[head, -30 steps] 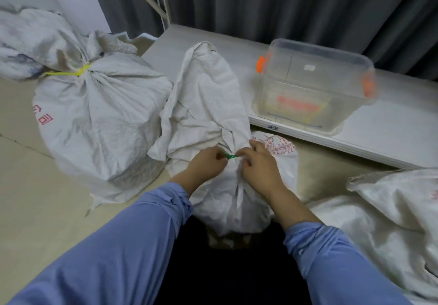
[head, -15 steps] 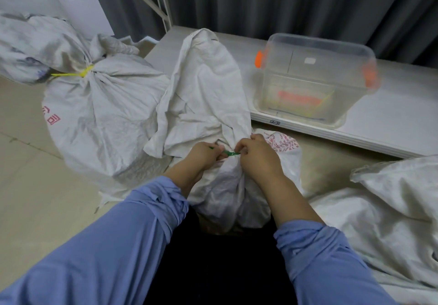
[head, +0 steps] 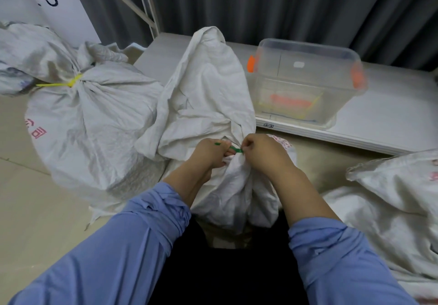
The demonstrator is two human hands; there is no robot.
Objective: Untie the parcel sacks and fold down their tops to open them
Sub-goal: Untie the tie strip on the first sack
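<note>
Head view: left hand (head: pixel 208 154), right hand (head: pixel 264 154) both tight on green tie (head: pixel 235 149) of sack (head: pixel 208 91), more tie bare than before.

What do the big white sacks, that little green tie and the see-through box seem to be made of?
The sack: probably woven plastic fabric, matt white; it creases stiffly, with a faint weave texture. The green tie: looks like a thin, smooth plastic strap, likely a cable tie; too small to be sure. The box: clear, glossy hard plastic; its contents show through.
</note>
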